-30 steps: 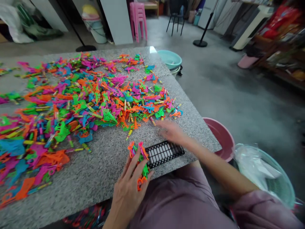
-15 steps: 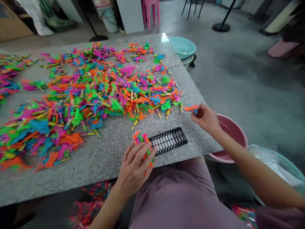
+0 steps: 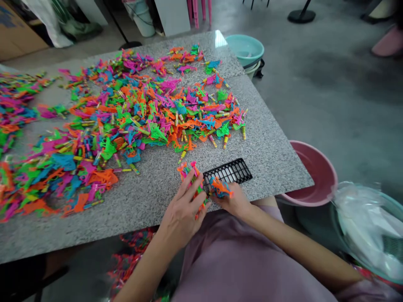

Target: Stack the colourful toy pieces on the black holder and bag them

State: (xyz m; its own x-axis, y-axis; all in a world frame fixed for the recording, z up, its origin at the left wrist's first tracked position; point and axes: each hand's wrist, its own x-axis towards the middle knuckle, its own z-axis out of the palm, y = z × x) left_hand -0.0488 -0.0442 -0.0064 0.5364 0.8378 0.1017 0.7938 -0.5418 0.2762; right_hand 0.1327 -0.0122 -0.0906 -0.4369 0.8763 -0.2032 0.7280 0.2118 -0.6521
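A black slotted plastic rack (image 3: 241, 170) lies near the table's front edge. At its left end a row of pink, orange and green plastic toys (image 3: 192, 171) is packed together. Over that row my left hand (image 3: 181, 209) is laid, fingers somewhat spread and curved about the toys, the thumb on the near side. My right hand (image 3: 234, 203) pinches an orange and blue plastic toy (image 3: 221, 188) above the near side of the rack, close beside the left fingertips. Whether this is one toy or two pressed together, I cannot tell; its lower end is hidden.
A large heap of bright plastic toys (image 3: 151, 113) with yellow tube ends spreads over the speckled grey table (image 3: 273, 163). A pink tub (image 3: 315, 172) and a basket with clear plastic bags (image 3: 362, 226) stand right. A turquoise basin (image 3: 245, 48) is beyond the table's far corner.
My right hand has moved left and nearer, from the table's right edge to the rack, carrying the orange and blue toy. My left hand stays on the row of toys. The view has shifted slightly.
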